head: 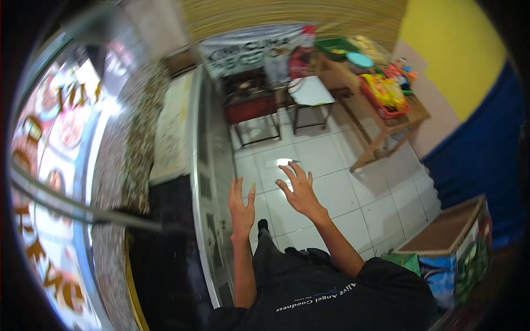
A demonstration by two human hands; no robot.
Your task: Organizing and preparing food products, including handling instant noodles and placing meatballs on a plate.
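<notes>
My left hand (243,210) is raised over the tiled floor (337,194), beside a metal-framed cabinet (203,182), its fingers apart and nothing in it. To its right, my right hand (301,192) is held up over the white tiles with spread fingers, also bare. The two hands do not touch each other. Below them show my dark shirt (327,302) and one foot (263,225) on the floor.
A wooden table (414,113) at the right bears a red basket (383,107) of yellow packets, a green tray (337,43) and a tub with a turquoise lid (360,60). Two stools (310,91) (250,108) stand ahead. A box (439,236) is at lower right, a stone-patterned counter (120,145) at left.
</notes>
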